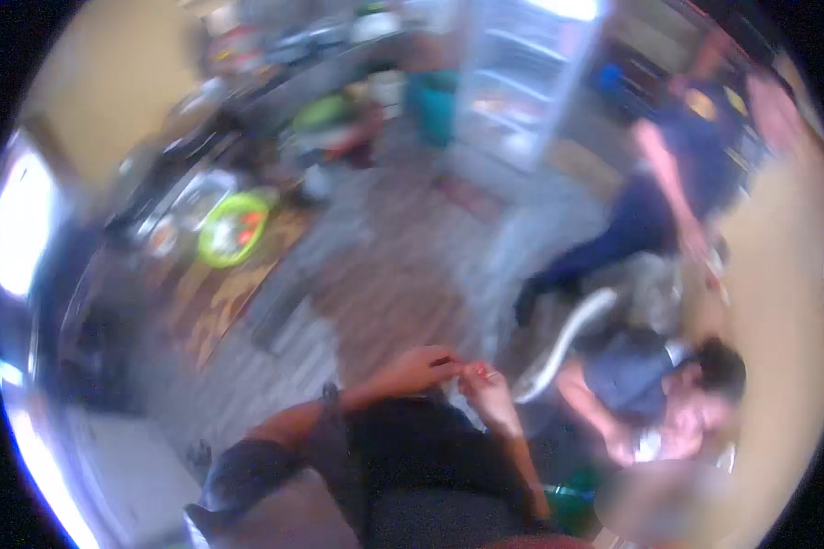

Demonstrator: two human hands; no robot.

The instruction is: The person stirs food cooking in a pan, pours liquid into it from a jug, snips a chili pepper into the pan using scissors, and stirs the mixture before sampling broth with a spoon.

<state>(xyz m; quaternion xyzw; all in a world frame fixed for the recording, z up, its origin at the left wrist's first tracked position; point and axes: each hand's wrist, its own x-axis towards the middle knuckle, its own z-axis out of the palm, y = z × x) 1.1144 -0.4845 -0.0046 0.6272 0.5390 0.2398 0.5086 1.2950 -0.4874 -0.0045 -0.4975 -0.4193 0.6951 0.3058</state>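
Observation:
My left hand (423, 367) and my right hand (488, 392) meet in front of my lap, fingertips pressed together. A small dark spot shows by the left fingers and a reddish patch by the right ones, but blur hides what they hold, if anything. Below the hands are my dark clothes (412, 448). A dark band (330, 398) is on my left wrist.
At left, a lime-green bowl (233, 229) with orange and white pieces stands on a wooden table (247, 284). A lit glass-door fridge (526, 82) is behind. One person (687, 156) stands at right; another person (632, 375) sits close by near a long white curved thing (572, 339).

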